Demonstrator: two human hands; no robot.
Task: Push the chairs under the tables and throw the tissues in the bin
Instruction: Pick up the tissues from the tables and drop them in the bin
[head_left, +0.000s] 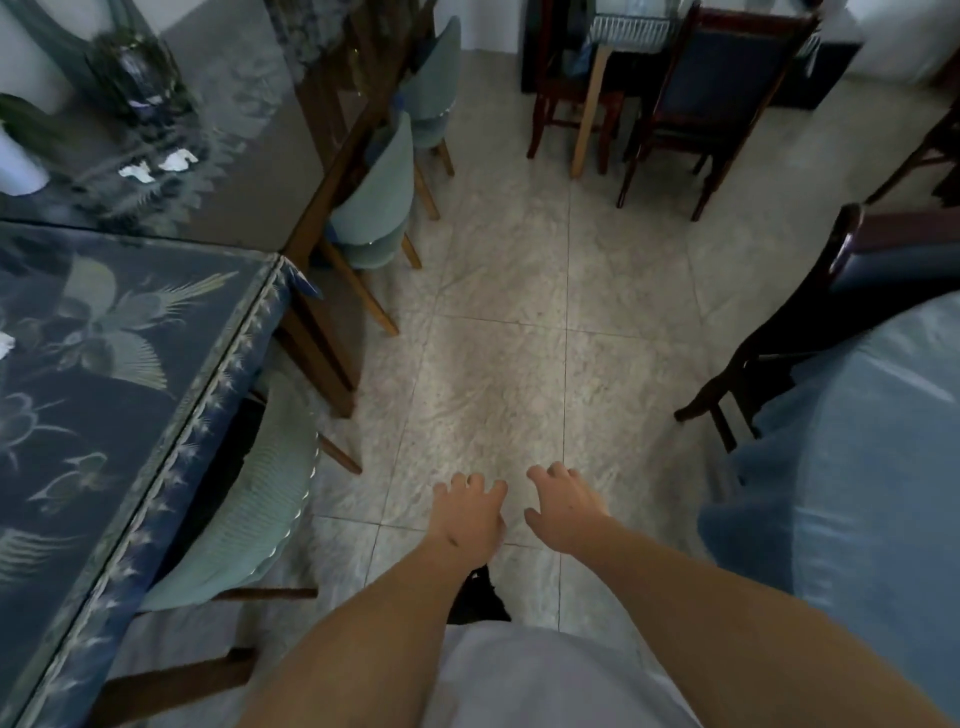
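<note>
Spanning open floor (498, 322), empty hands (519, 512)

Both bare hands hang palm-down over the pale speckled tile floor (498, 291) at six o'clock, the left hand (467, 514) and right hand (563, 512) near each other, fingers spread, holding nothing. At nine o'clock stands a table draped in a dark blue floral cloth (104, 374), with a pale green ribbed shell chair (249, 514) tucked against its edge. Two crumpled white tissues (156, 167) lie on the grey table (249, 156) at eleven o'clock. A dark wooden chair (779, 338) stands at three o'clock.
</note>
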